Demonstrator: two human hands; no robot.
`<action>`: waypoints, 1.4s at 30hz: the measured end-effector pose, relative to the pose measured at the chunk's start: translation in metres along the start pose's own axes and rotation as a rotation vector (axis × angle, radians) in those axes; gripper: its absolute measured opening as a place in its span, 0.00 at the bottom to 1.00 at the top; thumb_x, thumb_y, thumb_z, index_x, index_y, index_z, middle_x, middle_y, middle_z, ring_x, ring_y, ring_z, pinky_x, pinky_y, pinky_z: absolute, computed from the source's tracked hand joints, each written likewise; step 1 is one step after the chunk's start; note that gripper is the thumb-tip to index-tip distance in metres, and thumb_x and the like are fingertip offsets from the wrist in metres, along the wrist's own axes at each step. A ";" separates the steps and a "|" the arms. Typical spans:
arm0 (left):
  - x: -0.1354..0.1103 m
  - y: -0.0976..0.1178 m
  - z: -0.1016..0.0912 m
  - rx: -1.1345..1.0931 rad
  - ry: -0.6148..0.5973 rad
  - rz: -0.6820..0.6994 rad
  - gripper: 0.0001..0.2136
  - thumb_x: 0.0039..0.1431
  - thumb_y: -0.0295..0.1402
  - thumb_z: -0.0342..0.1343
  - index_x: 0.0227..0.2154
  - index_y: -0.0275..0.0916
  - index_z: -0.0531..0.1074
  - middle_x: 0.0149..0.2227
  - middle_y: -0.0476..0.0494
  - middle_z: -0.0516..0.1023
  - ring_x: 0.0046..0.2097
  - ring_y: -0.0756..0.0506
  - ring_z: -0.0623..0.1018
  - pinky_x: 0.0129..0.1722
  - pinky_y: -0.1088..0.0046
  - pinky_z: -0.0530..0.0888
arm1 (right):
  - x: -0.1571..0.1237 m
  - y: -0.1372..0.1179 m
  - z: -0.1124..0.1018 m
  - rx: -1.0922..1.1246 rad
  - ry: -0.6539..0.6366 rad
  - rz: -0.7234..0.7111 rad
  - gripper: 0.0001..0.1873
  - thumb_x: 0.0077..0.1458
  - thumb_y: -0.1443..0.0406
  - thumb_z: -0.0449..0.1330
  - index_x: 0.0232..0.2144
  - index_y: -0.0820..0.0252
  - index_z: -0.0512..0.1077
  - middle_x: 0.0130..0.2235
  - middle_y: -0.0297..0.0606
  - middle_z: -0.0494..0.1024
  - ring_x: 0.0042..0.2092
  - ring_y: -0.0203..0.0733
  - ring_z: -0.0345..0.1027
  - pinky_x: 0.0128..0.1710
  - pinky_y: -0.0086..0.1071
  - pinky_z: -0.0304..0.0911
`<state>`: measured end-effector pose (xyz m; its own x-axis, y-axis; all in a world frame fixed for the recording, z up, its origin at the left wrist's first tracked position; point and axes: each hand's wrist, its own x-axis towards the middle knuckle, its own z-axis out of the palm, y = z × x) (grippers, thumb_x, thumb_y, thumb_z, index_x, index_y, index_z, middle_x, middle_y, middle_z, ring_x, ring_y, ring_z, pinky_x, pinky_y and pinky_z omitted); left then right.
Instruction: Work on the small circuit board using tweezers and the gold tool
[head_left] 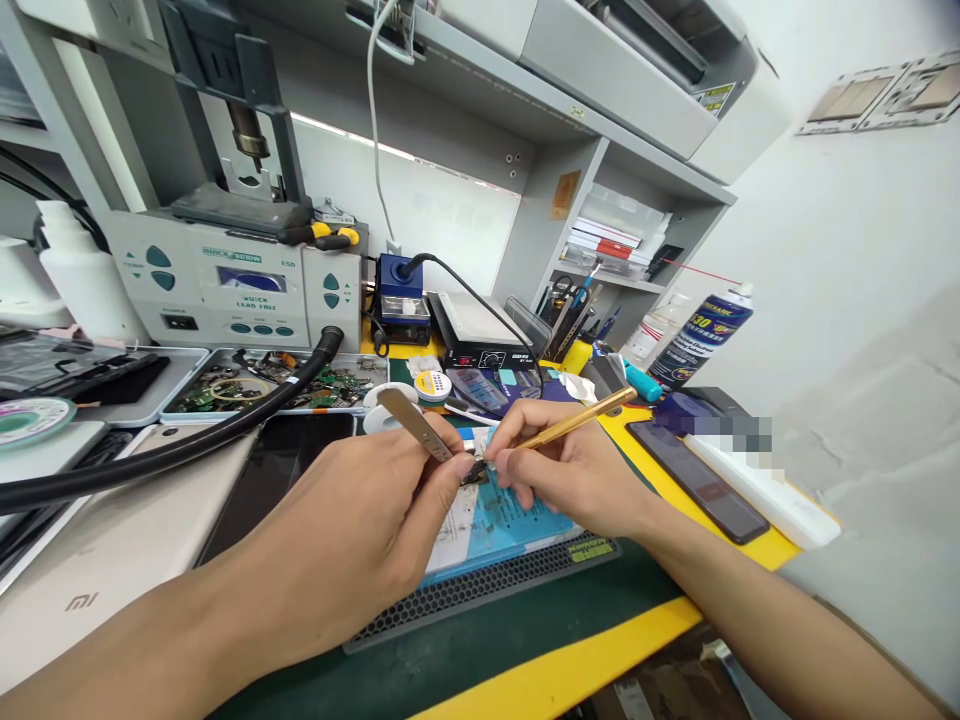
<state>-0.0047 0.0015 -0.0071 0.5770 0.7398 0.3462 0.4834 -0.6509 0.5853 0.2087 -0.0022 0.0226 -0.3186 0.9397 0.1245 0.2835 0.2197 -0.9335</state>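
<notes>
My left hand (375, 500) is closed on a pair of metal tweezers (414, 424), whose flat end sticks up past the thumb. Between the fingers of my right hand (566, 465) is a slim gold pen-shaped tool (581, 418), slanting up to the right; its tip is too small to make out. Both hands meet over a small dark piece (475, 470), perhaps a circuit board part, partly covered by my fingers. Under it lies a blue and white printed sheet or box (457, 530) with dark specks on it, on a black honeycomb-patterned mat (480, 590).
A thick black hose (187, 450) crosses the left side from the grey hot-air station (232, 280). A tray of circuit boards (300, 408), a gold phone back (135, 530) and a solder spool (34, 420) lie left. Right are a phone (697, 480) and a spray can (701, 335).
</notes>
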 end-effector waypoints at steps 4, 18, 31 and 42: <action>0.001 0.001 0.000 0.001 -0.007 0.002 0.15 0.74 0.40 0.41 0.36 0.44 0.70 0.37 0.50 0.75 0.36 0.45 0.75 0.38 0.62 0.69 | 0.000 0.000 0.000 -0.007 0.010 0.010 0.03 0.49 0.72 0.59 0.28 0.63 0.73 0.21 0.30 0.73 0.19 0.30 0.63 0.15 0.20 0.55; -0.001 0.002 -0.002 0.022 -0.013 0.010 0.16 0.74 0.40 0.40 0.36 0.43 0.71 0.37 0.48 0.76 0.37 0.44 0.75 0.39 0.62 0.69 | -0.001 0.000 0.001 -0.036 0.012 -0.017 0.02 0.51 0.72 0.60 0.28 0.63 0.73 0.22 0.31 0.72 0.20 0.31 0.63 0.16 0.21 0.56; 0.000 0.004 -0.003 0.000 -0.005 0.014 0.14 0.74 0.38 0.41 0.37 0.42 0.70 0.36 0.47 0.76 0.35 0.44 0.75 0.36 0.65 0.69 | -0.002 0.001 0.002 -0.042 0.014 -0.010 0.02 0.50 0.71 0.60 0.28 0.62 0.73 0.21 0.31 0.72 0.20 0.31 0.62 0.15 0.21 0.54; 0.001 0.006 -0.004 0.054 -0.010 0.039 0.14 0.74 0.37 0.40 0.37 0.42 0.70 0.36 0.49 0.74 0.35 0.45 0.74 0.35 0.65 0.67 | -0.002 0.001 0.000 -0.048 0.007 0.000 0.02 0.52 0.71 0.60 0.29 0.62 0.73 0.23 0.32 0.73 0.20 0.31 0.63 0.15 0.21 0.55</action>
<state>-0.0033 -0.0008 -0.0002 0.6023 0.7120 0.3609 0.4951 -0.6878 0.5308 0.2092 -0.0037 0.0211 -0.3124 0.9414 0.1273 0.3265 0.2322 -0.9162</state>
